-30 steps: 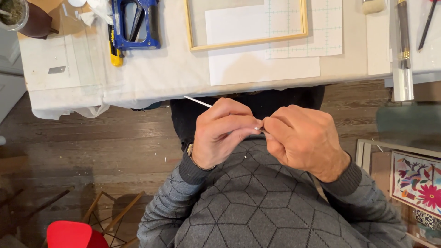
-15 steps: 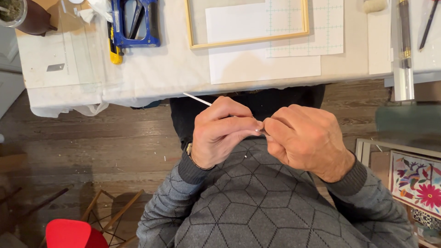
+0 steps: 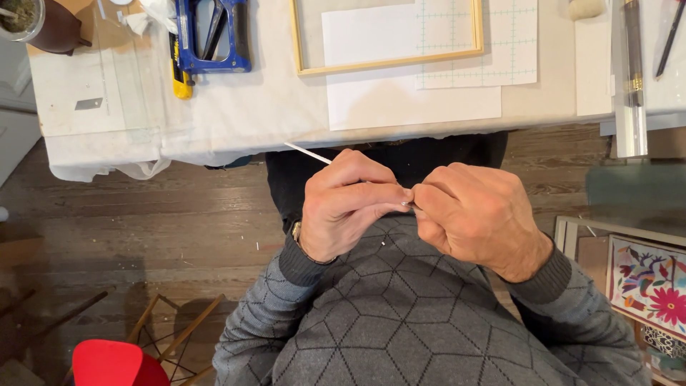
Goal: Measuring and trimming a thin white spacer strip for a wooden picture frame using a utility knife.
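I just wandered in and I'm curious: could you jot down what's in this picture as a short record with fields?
Left hand: pinches a thin white stick, close to the chest
Right hand: fingertips meet the left hand's at the stick's near end
Clothing: grey patterned sweater
Table: white cover, wooden frame, white paper sheet, blue tool
Floor: dark wood boards, red object, flowered picture

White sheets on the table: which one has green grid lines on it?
The gridded sheet at the right, lying partly under the wooden frame and reaching past its right side. The plain white sheet beside it, nearer the table edge, shows no lines.
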